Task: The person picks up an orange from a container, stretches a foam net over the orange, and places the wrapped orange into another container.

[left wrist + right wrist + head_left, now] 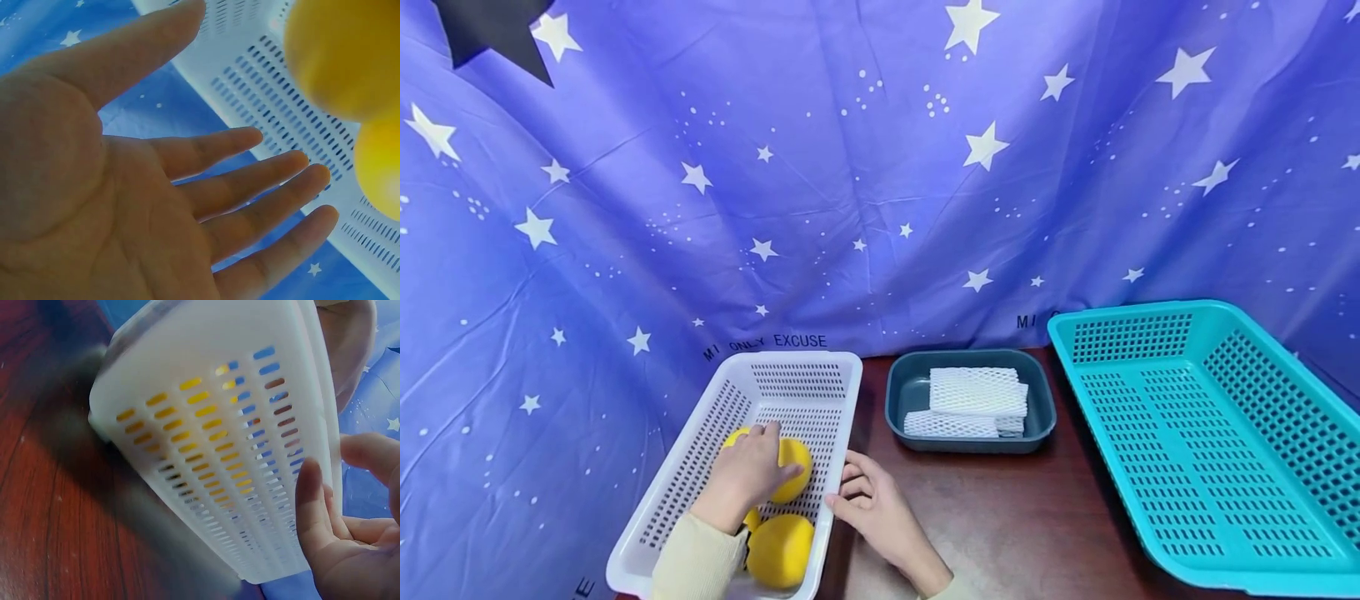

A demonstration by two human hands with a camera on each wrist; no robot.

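A white slotted basket point(852, 383) on the left holds several smooth yellow balls. My left hand point(747, 471) reaches down into it, over the ball point(795, 471) nearest the middle. Another ball point(780, 550) lies at the basket's near end. In the left wrist view, the left palm point(144, 200) shows with thumb and fingers spread, apart from the yellow ball point(344, 56). My right hand point(880, 512) grips the basket's right rim. The right wrist view has its thumb point(309, 494) against the slotted outer wall point(206, 450), with yellow showing through the slots.
A dark blue-grey tray point(895, 392) with several white foam net sleeves point(973, 392) stands at the back middle. A large teal basket point(1187, 400) stands to the right on the dark wood table point(1000, 517). A purple star-patterned cloth point(850, 208) hangs behind.
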